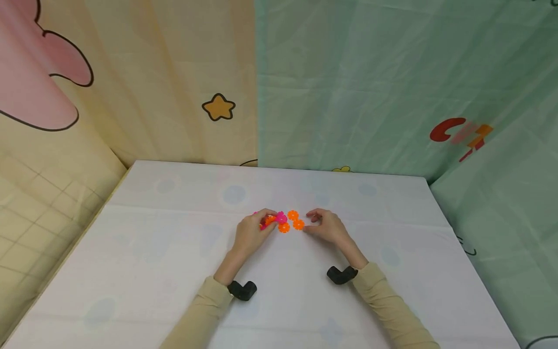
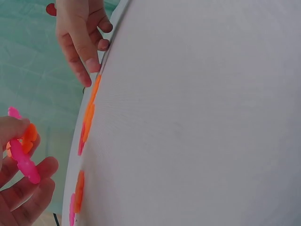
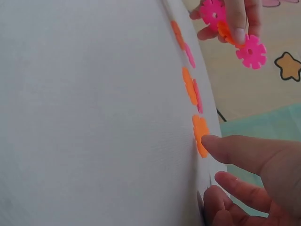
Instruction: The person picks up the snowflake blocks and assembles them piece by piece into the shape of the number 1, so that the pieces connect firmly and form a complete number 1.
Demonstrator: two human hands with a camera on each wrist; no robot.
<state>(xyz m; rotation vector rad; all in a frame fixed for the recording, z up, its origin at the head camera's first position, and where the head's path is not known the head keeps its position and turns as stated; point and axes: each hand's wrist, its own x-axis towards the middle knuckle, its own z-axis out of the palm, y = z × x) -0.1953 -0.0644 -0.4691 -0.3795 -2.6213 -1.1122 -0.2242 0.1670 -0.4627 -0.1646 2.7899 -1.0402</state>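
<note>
My left hand (image 1: 249, 235) pinches a small joined cluster of pink and orange flower-shaped plastic discs (image 3: 251, 52), held up off the table between thumb and fingers. Notched edges and a hole in the middle show on its pink discs in the right wrist view. Beside that hand lie several loose discs, among them a pink disc (image 1: 281, 217) and an orange disc (image 1: 284, 227). My right hand (image 1: 329, 227) is on the other side of them, fingers bent loosely with nothing between them. Its thumb tip is right at the edge of an orange disc (image 3: 201, 135).
A white cloth with faint pale dots covers the table (image 1: 279, 291). Printed curtains, a yellow one (image 1: 183, 72) and a green one (image 1: 370, 87), hang behind its far edge. A black wrist camera (image 1: 242, 291) sits at the left cuff, another black camera (image 1: 342, 275) at the right.
</note>
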